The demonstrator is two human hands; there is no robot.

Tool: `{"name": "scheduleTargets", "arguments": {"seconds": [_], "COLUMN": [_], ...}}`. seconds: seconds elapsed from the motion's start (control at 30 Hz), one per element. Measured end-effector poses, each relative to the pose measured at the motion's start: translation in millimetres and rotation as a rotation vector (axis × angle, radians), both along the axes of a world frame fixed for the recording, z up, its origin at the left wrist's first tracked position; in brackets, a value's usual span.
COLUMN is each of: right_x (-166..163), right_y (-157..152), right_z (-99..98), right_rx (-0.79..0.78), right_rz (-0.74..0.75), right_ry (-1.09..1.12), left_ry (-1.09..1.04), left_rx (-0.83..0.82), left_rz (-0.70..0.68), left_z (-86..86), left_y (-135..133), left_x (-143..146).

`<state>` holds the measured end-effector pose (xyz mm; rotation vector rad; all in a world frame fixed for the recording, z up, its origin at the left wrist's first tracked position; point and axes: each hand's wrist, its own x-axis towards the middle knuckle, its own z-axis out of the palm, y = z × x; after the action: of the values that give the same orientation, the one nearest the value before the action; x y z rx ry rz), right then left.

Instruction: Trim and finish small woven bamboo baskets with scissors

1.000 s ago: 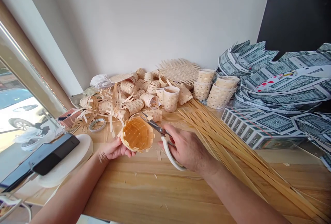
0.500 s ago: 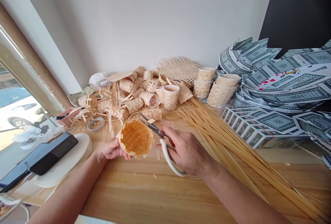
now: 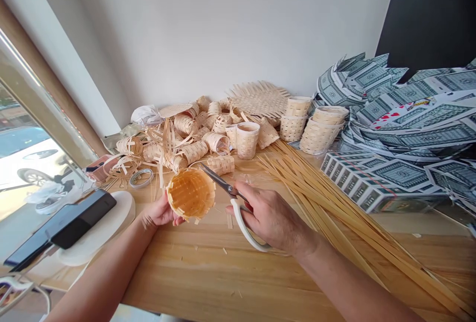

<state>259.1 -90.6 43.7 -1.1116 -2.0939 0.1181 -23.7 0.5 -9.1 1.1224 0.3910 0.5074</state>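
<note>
In my left hand (image 3: pixel 162 210) is a small woven basket (image 3: pixel 191 194), tilted so its open mouth faces me; short strip ends stick out along its rim. The fingers grip its left side and underside, partly hidden behind it. My right hand (image 3: pixel 273 218) is closed around the white handles of a pair of scissors (image 3: pixel 229 191). The dark blades point up and left, beside the basket's upper right rim, and look closed together. Small cut bits of strip lie on the wooden table (image 3: pixel 193 277) below.
Woven cups and tubes (image 3: pixel 193 151) are heaped at the back. Long flat strips (image 3: pixel 334 208) run across the right side. Folded playing-card pieces (image 3: pixel 405 114) fill the far right. A roll of tape (image 3: pixel 141 178) and a black phone-like device (image 3: pixel 84 218) sit at left.
The basket has moved slightly left and turned in my left hand. The scissor blades have gone from spread apart to closed. The whole view has shifted slightly.
</note>
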Motion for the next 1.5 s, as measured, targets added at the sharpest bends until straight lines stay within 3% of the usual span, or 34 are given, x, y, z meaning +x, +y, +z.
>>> {"name": "scheduleTargets", "arguments": {"seconds": [0.23, 0.47, 0.63, 0.73, 0.93, 1.17, 1.27, 1.4, 1.5], "right_x": [0.5, 12.9, 23.0, 35.7, 70.5, 84.5, 74.1, 34.9, -4.3], "right_y": [6.2, 17.5, 31.0, 35.7, 24.8, 4.7, 13.8, 43.8, 73.8], "right_z": [-5.6, -8.0, -10.1, -5.9, 6.7, 2.0, 11.3, 25.9, 25.4], "right_rx": [-0.013, -0.017, -0.27, -0.438, -0.513, -0.586, -0.534, -0.354, -0.255], "right_rz": [-0.005, -0.24, -0.57, -0.683, -0.667, -0.712, -0.68, -0.433, -0.278], "right_ry": [0.04, 0.122, -0.067, -0.245, -0.456, -0.645, -0.694, -0.677, -0.631], "left_ry": [0.006, -0.094, -0.224, -0.277, -0.437, -0.568, -0.578, -0.608, -0.613], "left_rx": [-0.006, -0.009, -0.012, -0.001, -0.051, -0.113, -0.113, -0.106, -0.109], "left_rz": [0.003, 0.075, 0.238, 0.32, 0.489, 0.611, 0.645, 0.669, 0.681], "left_z": [2.4, 18.0, 32.8, 37.2, 43.9, 50.2, 49.5, 48.3, 45.7], "left_y": [0.9, -1.5, -2.8, -3.1, -3.2, -3.3, -0.3, 2.9, 3.0], "left_x": [5.8, 15.3, 21.9, 23.9, 24.8, 23.7, 22.1, 20.6, 22.1]}}
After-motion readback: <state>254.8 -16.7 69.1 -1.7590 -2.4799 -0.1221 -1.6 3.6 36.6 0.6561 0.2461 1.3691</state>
